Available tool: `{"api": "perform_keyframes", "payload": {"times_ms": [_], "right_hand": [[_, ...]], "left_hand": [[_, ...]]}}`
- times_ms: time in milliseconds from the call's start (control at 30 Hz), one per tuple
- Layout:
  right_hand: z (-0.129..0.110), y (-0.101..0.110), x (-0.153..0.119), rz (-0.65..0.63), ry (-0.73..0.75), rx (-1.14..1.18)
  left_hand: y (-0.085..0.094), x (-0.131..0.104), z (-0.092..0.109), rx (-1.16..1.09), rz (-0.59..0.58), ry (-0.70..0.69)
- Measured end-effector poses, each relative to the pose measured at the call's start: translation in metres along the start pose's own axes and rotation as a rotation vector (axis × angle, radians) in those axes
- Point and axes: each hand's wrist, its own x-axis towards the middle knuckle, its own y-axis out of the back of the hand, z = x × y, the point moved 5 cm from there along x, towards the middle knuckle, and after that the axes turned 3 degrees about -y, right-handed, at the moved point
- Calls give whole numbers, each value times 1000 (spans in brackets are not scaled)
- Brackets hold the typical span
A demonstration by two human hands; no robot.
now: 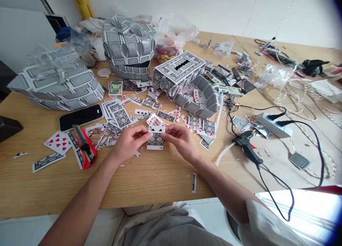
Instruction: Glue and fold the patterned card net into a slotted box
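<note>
Both hands pinch a playing card (pixel 156 139) above the table's front half. Its upper part shows a 5 and spade marks, its lower part a dark patterned back, so it looks folded. My left hand (pixel 131 141) closes on the left edge with thumb and fingers. On the right edge, my right hand (pixel 181 139) does the same. Just behind the card, a face card (pixel 156 119) is partly hidden. Cut cards and scraps lie around, among them a patterned card strip (pixel 166 116). To the left is a red utility knife (pixel 87 148).
Behind stand a box made of cards (pixel 171 69), a curved card tray (pixel 210 96) and two woven card baskets, one tall (pixel 130 48), one low (pixel 61 83). A phone (pixel 81 117) lies left. At right are a glue gun (pixel 248 149), power strip (pixel 272 124) and loose cables.
</note>
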Motion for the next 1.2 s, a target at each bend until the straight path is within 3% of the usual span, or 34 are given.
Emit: {"api": "perform_keyframes", "payload": {"times_ms": [167,533,800,1000,1100,1200], "right_hand": [[2,-2,1,-32,15,12],[0,-4,-1,-56,4,15],[-2,-4,-1,-12,-61,43],[0,-3,-2,-21,-38,20],[1,-2,-2,-7,4,-10],[2,-3,-3,10,16,-43]], "left_hand": [[-3,1,-5,-158,-2,35],[-2,0,7,-93,5,-32],[-4,0,2,-28,43,-132],[-2,-2,0,-83,22,-49],[-3,-2,6,-121,-17,-70],[-3,-2,8,-76,33,-78]]}}
